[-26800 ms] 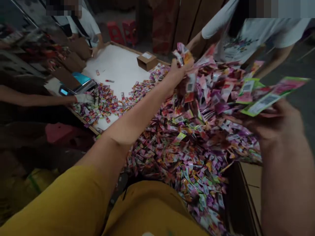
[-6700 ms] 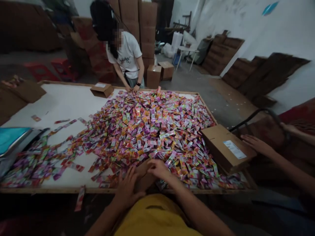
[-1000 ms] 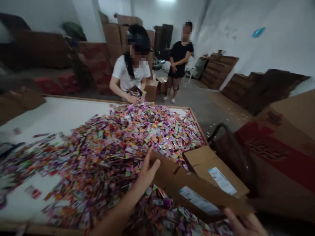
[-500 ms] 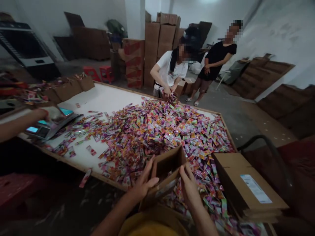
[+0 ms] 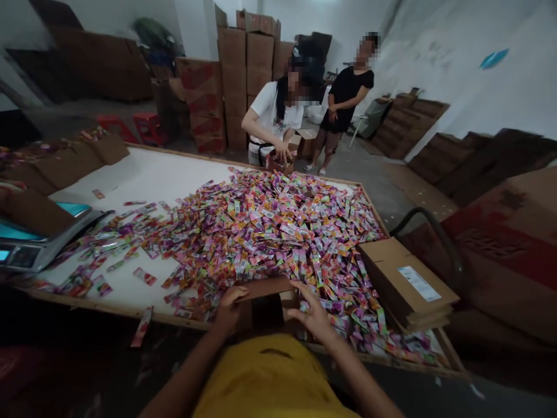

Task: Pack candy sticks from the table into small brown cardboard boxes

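Note:
A small open cardboard box [image 5: 268, 288] is at the near edge of the table, close to my body, with a dark interior. My left hand [image 5: 230, 306] grips its left end, fingers bent over the upper edge. At the other end my right hand [image 5: 312, 310] holds the box's right corner, fingertips on the rim and thumb spread lower down. Just beyond the box spreads a big heap of small colourful wrapped packets [image 5: 278, 223]. The lower part of the box is hidden by my yellow clothing [image 5: 270, 377].
Flat folded cartons [image 5: 391, 273] are stacked at the table's right edge. A digital scale [image 5: 52, 238] carrying a brown box stands left. Across the table a person in white [image 5: 270, 110] handles packets in a box; another person [image 5: 348, 96] stands behind. Packet-filled boxes [image 5: 65, 157] line the far left.
The box has turned from slanted to nearly level and come nearer my body. The view has swung right. A brown box now sits on the scale, where a co-worker's arm was.

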The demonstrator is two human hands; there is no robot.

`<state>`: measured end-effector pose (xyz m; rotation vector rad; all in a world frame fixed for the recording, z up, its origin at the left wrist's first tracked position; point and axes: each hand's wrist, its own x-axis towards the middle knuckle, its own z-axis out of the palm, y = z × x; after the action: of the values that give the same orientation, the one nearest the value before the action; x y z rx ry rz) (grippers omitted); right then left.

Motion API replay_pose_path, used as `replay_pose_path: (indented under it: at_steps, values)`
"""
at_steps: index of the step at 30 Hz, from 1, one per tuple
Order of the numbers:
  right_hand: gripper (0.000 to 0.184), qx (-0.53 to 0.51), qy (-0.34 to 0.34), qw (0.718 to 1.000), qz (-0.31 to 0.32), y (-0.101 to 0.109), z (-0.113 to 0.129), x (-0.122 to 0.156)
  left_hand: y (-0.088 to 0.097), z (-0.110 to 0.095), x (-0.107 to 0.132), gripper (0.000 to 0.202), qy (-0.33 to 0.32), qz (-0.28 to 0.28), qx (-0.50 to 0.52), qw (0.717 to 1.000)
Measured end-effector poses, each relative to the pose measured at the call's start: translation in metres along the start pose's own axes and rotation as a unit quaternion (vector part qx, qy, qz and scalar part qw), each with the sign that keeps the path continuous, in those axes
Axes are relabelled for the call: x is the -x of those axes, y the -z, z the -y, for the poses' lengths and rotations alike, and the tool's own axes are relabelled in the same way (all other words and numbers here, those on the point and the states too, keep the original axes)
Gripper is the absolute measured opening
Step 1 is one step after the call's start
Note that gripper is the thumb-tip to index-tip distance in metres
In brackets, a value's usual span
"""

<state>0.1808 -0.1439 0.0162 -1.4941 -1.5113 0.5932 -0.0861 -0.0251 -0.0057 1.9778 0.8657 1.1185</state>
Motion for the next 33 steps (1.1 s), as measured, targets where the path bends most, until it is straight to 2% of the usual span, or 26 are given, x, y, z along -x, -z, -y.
replay_pose_path:
  at_steps: [3,5,8,10,14,18,21,23,26,29,33]
  values:
    - [0.08,0.063,0.047,0.99,0.118,0.03,0.013,0.011,0.02,-0.013,0.008,0.031,-0.013,0.104,-0.029,0.994]
    - [0.075,0.123,0.072,0.977,0.158,0.041,0.016,0.015,0.033,-0.019,0.015,0.04,0.004,0.182,-0.021,0.983]
    - [0.06,0.195,0.089,0.962,0.168,0.038,0.02,0.012,0.041,-0.02,0.017,0.047,0.031,0.248,-0.007,0.968]
    - [0.055,0.228,0.095,0.955,0.164,0.029,0.024,0.008,0.037,-0.015,0.011,0.044,0.013,0.269,-0.035,0.962]
    - [0.049,0.237,0.165,0.936,0.202,0.01,0.028,0.013,0.015,-0.003,0.002,0.033,-0.1,0.241,-0.137,0.956]
    - [0.052,0.231,0.173,0.934,0.213,0.0,0.015,0.027,0.006,-0.012,0.001,0.037,-0.167,0.227,-0.239,0.929]
    - [0.042,0.202,0.158,0.956,0.144,-0.007,0.005,0.025,0.008,-0.029,-0.002,0.038,-0.171,0.222,-0.271,0.921]
    - [0.03,0.16,0.125,0.975,0.093,-0.014,0.005,0.017,0.008,-0.038,-0.005,0.028,-0.142,0.216,-0.233,0.937]
    - [0.019,0.15,0.037,0.987,0.038,-0.027,0.016,0.003,-0.002,-0.047,-0.009,0.028,-0.096,0.218,-0.203,0.95]
    - [0.013,0.261,-0.036,0.965,-0.001,-0.04,0.032,-0.005,-0.022,-0.049,-0.007,0.037,-0.106,0.196,-0.289,0.931]
    - [0.014,0.369,-0.021,0.927,0.059,-0.054,0.046,-0.015,-0.046,-0.039,0.0,0.02,-0.154,0.155,-0.337,0.916]
